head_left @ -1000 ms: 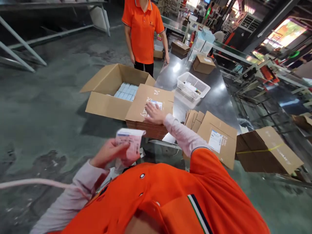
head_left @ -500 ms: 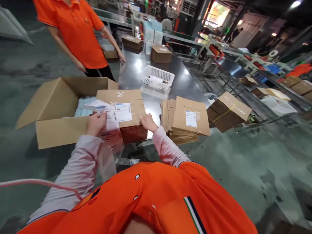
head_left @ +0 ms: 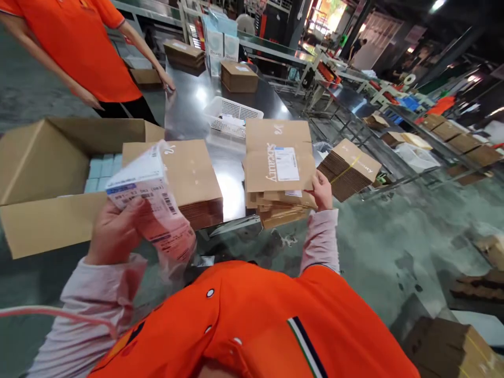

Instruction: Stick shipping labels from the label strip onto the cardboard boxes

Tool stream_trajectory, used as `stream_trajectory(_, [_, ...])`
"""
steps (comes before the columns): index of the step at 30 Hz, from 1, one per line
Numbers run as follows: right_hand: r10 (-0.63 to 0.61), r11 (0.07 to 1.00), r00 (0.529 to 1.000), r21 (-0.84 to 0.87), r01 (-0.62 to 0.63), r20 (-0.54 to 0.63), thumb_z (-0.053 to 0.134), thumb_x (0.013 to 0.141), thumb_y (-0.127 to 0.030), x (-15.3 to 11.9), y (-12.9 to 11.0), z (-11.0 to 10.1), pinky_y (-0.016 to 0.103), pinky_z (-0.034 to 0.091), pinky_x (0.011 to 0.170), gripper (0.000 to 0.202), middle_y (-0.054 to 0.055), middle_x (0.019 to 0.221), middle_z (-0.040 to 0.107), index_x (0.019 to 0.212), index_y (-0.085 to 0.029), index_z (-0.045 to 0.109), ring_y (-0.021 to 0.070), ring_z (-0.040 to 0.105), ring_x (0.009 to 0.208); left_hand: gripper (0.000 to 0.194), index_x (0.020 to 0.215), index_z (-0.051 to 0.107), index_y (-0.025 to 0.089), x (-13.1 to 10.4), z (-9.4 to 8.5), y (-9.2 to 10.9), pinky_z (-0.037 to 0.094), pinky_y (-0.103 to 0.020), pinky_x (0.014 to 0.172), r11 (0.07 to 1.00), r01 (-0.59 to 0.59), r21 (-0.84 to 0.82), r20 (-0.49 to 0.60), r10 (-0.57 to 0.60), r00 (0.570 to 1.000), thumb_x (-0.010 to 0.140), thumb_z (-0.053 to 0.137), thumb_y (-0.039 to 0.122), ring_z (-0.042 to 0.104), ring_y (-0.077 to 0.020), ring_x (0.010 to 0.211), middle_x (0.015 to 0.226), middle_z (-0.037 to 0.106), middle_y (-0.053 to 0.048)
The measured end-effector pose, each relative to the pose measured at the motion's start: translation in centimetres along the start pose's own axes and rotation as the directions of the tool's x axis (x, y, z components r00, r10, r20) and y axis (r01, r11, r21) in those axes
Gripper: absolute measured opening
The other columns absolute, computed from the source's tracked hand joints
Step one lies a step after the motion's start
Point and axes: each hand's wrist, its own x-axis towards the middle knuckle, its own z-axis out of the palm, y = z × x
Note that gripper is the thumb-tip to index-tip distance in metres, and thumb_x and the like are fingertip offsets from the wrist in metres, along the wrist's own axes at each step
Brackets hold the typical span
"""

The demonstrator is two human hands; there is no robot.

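One flat brown carton (head_left: 280, 137), white-labelled | right grip (head_left: 323, 192) pinching it | left grip (head_left: 116, 231) pinching labels (head_left: 166, 207)

Factory workshop with conveyors (head_left: 275, 47), stacked cartons (head_left: 192, 176)

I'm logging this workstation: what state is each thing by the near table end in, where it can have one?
Label strip: curled, held in the left hand
Labelled carton: flattened, label up, lower right corner gripped by the right hand
Left carton stack: folded flat, piled
Large box: open, light-blue boxes inside
White basket: open-topped, partly filled
Carton bundle: flattened, yellow-strapped
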Motion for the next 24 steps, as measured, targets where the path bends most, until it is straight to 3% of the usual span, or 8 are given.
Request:
stream_trajectory(2, [0.059, 0.996, 0.997, -0.076, -0.055, 0.049, 0.052, 0.095, -0.049, -0.9, -0.3, -0.8, 0.051, 0.052, 0.101, 0.058, 0.025, 0.128, 0.065, 0.135, -0.008, 0.062, 0.0329, 0.063, 0.121, 0.067, 0.107, 0.065, 0.022, -1.2, -0.1, -1.2, 0.056, -0.033, 0.097, 0.999, -0.011, 0.033, 0.010, 0.011, 1.000, 0.055, 0.091, 0.054, 0.066, -0.0240, 0.106, 0.120, 0.071, -0.004])
stream_trajectory(5, [-0.053, 0.998, 0.908, 0.062, 0.030, 0.415, 0.068, 0.087, -0.047, -5.3, -3.7, 3.4, 0.038, 0.056, 0.092, 0.039, 0.014, 0.106, 0.075, 0.107, -0.014, 0.076, 0.0249, 0.070, 0.099, 0.060, 0.106, 0.063, 0.021, -3.1, 1.2, -3.5, 0.055, -0.035, 0.098, 0.983, -0.068, 0.173, 0.038, 0.062, 0.997, 0.061, 0.086, 0.052, 0.067, -0.0256, 0.105, 0.113, 0.073, -0.007])
stream_trajectory(8, [-0.441, 0.822, 0.443, 0.549, -0.148, 0.780, 0.082, 0.074, -0.047, -11.3, -7.6, 10.3, 0.030, 0.057, 0.087, 0.049, 0.007, 0.110, 0.074, 0.113, -0.019, 0.074, 0.0197, 0.069, 0.097, 0.049, 0.095, 0.068, 0.018, -4.5, 2.1, -5.2, 0.054, -0.040, 0.097, 0.935, -0.094, 0.341, 0.218, 0.019, 0.976, 0.060, 0.080, 0.051, 0.069, -0.0308, 0.099, 0.101, 0.077, -0.010])
stream_trajectory(11, [-0.459, 0.567, 0.570, 0.718, -0.403, 0.682, 0.078, 0.071, -0.063, -15.8, -9.0, 15.4, 0.029, 0.056, 0.082, 0.057, 0.005, 0.101, 0.074, 0.104, -0.018, 0.072, 0.0175, 0.067, 0.090, 0.045, 0.084, 0.075, 0.019, -5.0, 2.0, -5.7, 0.057, -0.042, 0.090, 0.888, 0.002, 0.459, 0.392, -0.204, 0.897, 0.053, 0.080, 0.051, 0.071, -0.0343, 0.091, 0.091, 0.078, -0.010])
stream_trajectory(14, [-0.376, 0.548, 0.661, 0.731, -0.407, 0.650, 0.080, 0.067, -0.066, -17.6, -8.3, 17.3, 0.027, 0.055, 0.075, 0.053, 0.001, 0.083, 0.070, 0.085, -0.016, 0.071, 0.0145, 0.064, 0.077, 0.048, 0.088, 0.075, 0.021, -5.0, 1.8, -5.0, 0.058, -0.037, 0.085, 0.895, 0.183, 0.407, 0.280, -0.313, 0.908, 0.047, 0.085, 0.045, 0.071, -0.0326, 0.095, 0.096, 0.079, -0.007])
stream_trajectory(18, [-0.513, 0.688, 0.471, 0.672, -0.275, 0.718, 0.095, 0.054, -0.048, -17.0, -8.0, 17.5, 0.026, 0.056, 0.077, 0.055, 0.001, 0.090, 0.072, 0.094, -0.017, 0.073, 0.0165, 0.067, 0.084, 0.039, 0.073, 0.071, 0.022, -5.4, 2.3, -4.0, 0.059, -0.035, 0.069, 0.909, 0.257, 0.328, -0.149, -0.218, 0.964, 0.045, 0.081, 0.048, 0.071, -0.0295, 0.081, 0.079, 0.077, -0.004])
stream_trajectory(21, [-0.563, 0.706, 0.409, 0.675, -0.215, 0.718, 0.095, 0.061, -0.035, -15.0, -9.6, 17.4, 0.025, 0.058, 0.082, 0.065, 0.005, 0.116, 0.072, 0.119, -0.021, 0.070, 0.0178, 0.070, 0.097, 0.034, 0.068, 0.074, 0.021, -6.0, 2.5, -4.3, 0.057, -0.032, 0.069, 0.898, 0.221, 0.381, -0.075, -0.209, 0.975, 0.047, 0.081, 0.047, 0.069, -0.0265, 0.078, 0.079, 0.076, -0.004])
stream_trajectory(24, [-0.683, 0.710, 0.274, 0.703, 0.030, 0.677, 0.083, 0.081, -0.026, -13.4, -11.7, 16.5, 0.024, 0.055, 0.088, 0.023, 0.002, 0.106, 0.076, 0.102, -0.020, 0.077, 0.0163, 0.071, 0.097, 0.035, 0.071, 0.075, 0.020, -6.6, 2.6, -5.4, 0.054, -0.028, 0.066, 0.900, 0.226, 0.373, 0.019, -0.251, 0.968, 0.047, 0.081, 0.045, 0.066, -0.0240, 0.074, 0.077, 0.076, -0.005])
